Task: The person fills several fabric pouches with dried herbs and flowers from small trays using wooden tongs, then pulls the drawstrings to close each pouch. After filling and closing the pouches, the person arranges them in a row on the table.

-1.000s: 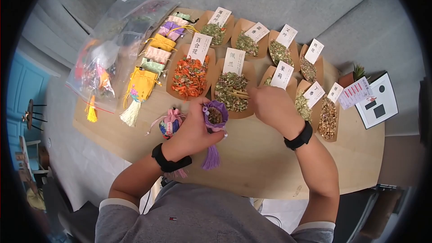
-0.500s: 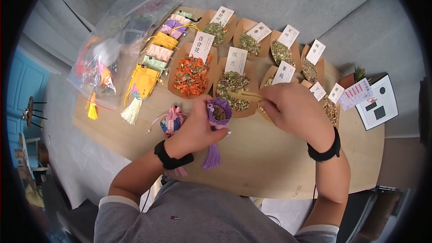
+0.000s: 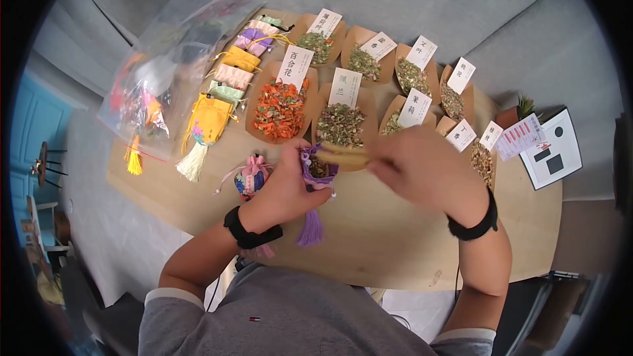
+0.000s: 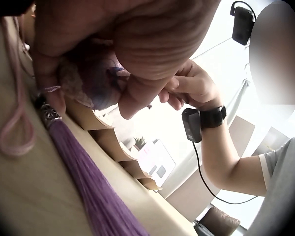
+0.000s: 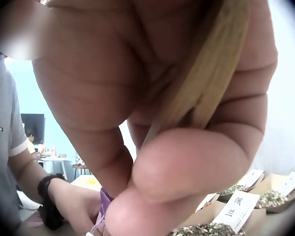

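Note:
The left hand (image 3: 280, 191) grips a small purple pouch (image 3: 319, 173), its mouth spread open with dried plant bits inside; a purple tassel (image 3: 310, 229) hangs below. Pinched in the right hand (image 3: 422, 168) are wooden tweezers (image 3: 344, 156), their tips over the pouch mouth. The right wrist view shows the tweezers (image 5: 211, 64) held between thumb and fingers. Behind the pouch lies a paper tray of green-brown herbs (image 3: 341, 125) with a label card (image 3: 345, 89). In the left wrist view, fingers wrap the pouch (image 4: 96, 83) above the tassel (image 4: 83, 172).
A tray of orange petals (image 3: 280, 111) and several labelled herb trays stand at the back and right. A pink pouch (image 3: 252, 177) sits beside the left hand. Further left are a row of pouches, a yellow pouch (image 3: 210, 122) and a plastic bag (image 3: 158, 79). A plant and frame stand far right.
The right hand has drawn the tweezers back from the herb tray, moving them left and nearer, to the pouch mouth. The left hand and pouch have barely shifted.

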### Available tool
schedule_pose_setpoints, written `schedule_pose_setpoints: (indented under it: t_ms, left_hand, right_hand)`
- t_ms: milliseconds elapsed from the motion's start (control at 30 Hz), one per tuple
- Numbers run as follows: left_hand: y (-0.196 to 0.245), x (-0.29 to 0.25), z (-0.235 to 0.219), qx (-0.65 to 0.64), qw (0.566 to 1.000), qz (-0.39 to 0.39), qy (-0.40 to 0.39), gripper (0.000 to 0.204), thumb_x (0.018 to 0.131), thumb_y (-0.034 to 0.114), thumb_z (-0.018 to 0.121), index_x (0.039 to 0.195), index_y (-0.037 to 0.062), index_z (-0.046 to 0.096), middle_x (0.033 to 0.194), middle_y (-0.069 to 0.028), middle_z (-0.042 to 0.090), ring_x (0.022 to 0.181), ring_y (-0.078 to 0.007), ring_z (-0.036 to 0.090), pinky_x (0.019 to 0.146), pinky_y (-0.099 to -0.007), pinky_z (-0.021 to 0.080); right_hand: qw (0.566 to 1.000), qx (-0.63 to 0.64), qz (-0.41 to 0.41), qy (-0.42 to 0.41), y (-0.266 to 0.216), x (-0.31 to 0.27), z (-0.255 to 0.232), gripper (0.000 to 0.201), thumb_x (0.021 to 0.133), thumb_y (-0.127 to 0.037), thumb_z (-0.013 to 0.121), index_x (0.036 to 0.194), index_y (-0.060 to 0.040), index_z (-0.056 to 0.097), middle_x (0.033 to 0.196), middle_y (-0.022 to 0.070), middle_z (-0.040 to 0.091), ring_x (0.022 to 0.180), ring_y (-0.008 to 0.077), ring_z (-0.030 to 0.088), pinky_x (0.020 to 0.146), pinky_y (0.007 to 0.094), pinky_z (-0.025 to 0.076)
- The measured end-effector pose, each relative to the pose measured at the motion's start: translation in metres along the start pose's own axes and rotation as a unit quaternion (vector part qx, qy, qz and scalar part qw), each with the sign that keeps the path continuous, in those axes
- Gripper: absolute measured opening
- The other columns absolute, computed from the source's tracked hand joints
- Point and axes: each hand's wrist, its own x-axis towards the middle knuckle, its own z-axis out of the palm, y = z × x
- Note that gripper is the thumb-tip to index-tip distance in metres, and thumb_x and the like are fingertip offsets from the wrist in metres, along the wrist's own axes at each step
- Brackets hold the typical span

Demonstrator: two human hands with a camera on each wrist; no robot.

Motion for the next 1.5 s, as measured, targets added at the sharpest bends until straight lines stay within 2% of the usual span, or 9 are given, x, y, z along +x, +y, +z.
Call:
schedule_pose_setpoints:
  t_ms: [267,367,433,567,667,733,933,1267,1500]
  left_hand:
    - [0.001,-0.002,-0.003,0.020,1.000,-0.007,-0.002,0.083,0.078,0.008,0.084,0.135,0.0028,0.023,0.117,-0.0123,0.053,0.105,-0.0162,0.059,0.089,-0.0314,0.052]
    - [0.004,-0.002,-0.002,0.084,0.996,0.035,0.012,0.084,0.078,0.009,0.084,0.136,0.0025,0.024,0.119,-0.0133,0.051,0.107,-0.0173,0.059,0.090,-0.0321,0.052]
    - [0.006,-0.001,-0.002,0.037,0.999,-0.023,-0.004,0.084,0.078,0.009,0.084,0.135,0.0024,0.024,0.121,-0.0143,0.050,0.108,-0.0180,0.058,0.091,-0.0323,0.051]
    - [0.004,-0.001,-0.002,0.028,0.999,-0.019,-0.002,0.084,0.078,0.009,0.084,0.136,0.0024,0.024,0.120,-0.0136,0.051,0.107,-0.0172,0.058,0.090,-0.0319,0.052]
    - [-0.001,-0.001,-0.001,0.029,0.999,-0.020,-0.004,0.083,0.079,0.007,0.083,0.136,0.0028,0.023,0.119,-0.0132,0.051,0.106,-0.0164,0.058,0.089,-0.0315,0.052]
    - [-0.001,-0.001,-0.001,0.041,0.999,-0.005,-0.001,0.083,0.079,0.006,0.083,0.136,0.0032,0.022,0.119,-0.0126,0.051,0.104,-0.0155,0.058,0.087,-0.0308,0.052]
    - [-0.002,0.000,0.000,0.037,0.999,-0.003,-0.001,0.084,0.079,0.007,0.083,0.136,0.0037,0.022,0.118,-0.0121,0.052,0.102,-0.0151,0.058,0.085,-0.0304,0.053]
    - [0.001,0.000,-0.001,0.035,0.999,-0.004,0.001,0.083,0.079,0.007,0.084,0.135,0.0039,0.022,0.118,-0.0125,0.052,0.101,-0.0150,0.059,0.084,-0.0300,0.053]
    - [-0.001,0.001,0.000,0.026,1.000,0.000,0.004,0.081,0.079,0.007,0.083,0.134,0.0035,0.023,0.115,-0.0113,0.054,0.099,-0.0144,0.059,0.083,-0.0295,0.053]
  right_hand:
    - [0.992,-0.048,0.113,-0.016,0.045,0.007,0.042,0.022,0.089,-0.021,0.065,0.086,0.0001,0.070,0.077,0.0205,0.067,0.079,0.0394,0.068,0.070,0.0494,0.053]
    - [0.988,-0.039,0.145,-0.023,0.047,0.009,0.059,0.020,0.090,-0.019,0.065,0.084,0.0000,0.070,0.078,0.0218,0.067,0.078,0.0416,0.066,0.072,0.0517,0.051]
    - [0.996,-0.035,0.086,0.000,0.052,0.013,0.071,0.021,0.088,-0.017,0.061,0.080,0.0008,0.071,0.077,0.0217,0.067,0.079,0.0401,0.067,0.069,0.0505,0.053]
    - [0.998,0.009,0.059,-0.028,0.040,0.019,0.066,0.019,0.086,-0.013,0.060,0.078,0.0013,0.070,0.077,0.0221,0.067,0.079,0.0406,0.067,0.069,0.0513,0.053]
    - [0.996,0.030,0.064,-0.045,0.035,0.019,0.069,0.020,0.093,-0.018,0.062,0.089,-0.0001,0.070,0.079,0.0228,0.067,0.081,0.0433,0.065,0.073,0.0528,0.052]
    - [0.999,0.012,0.028,0.010,0.032,0.016,0.073,0.015,0.085,-0.010,0.061,0.079,0.0004,0.070,0.076,0.0215,0.067,0.076,0.0407,0.068,0.068,0.0510,0.054]
    - [0.997,-0.070,0.028,0.028,0.027,0.015,0.084,0.011,0.082,-0.004,0.060,0.078,-0.0008,0.070,0.074,0.0198,0.068,0.070,0.0382,0.070,0.063,0.0473,0.056]
    - [0.997,-0.054,0.012,0.053,0.036,0.011,0.080,0.010,0.081,-0.004,0.060,0.078,0.0004,0.069,0.075,0.0200,0.067,0.075,0.0387,0.069,0.068,0.0474,0.056]
    - [0.998,-0.024,0.042,0.049,0.042,0.005,0.057,0.011,0.084,-0.010,0.065,0.082,-0.0004,0.068,0.075,0.0201,0.066,0.076,0.0401,0.067,0.068,0.0501,0.054]
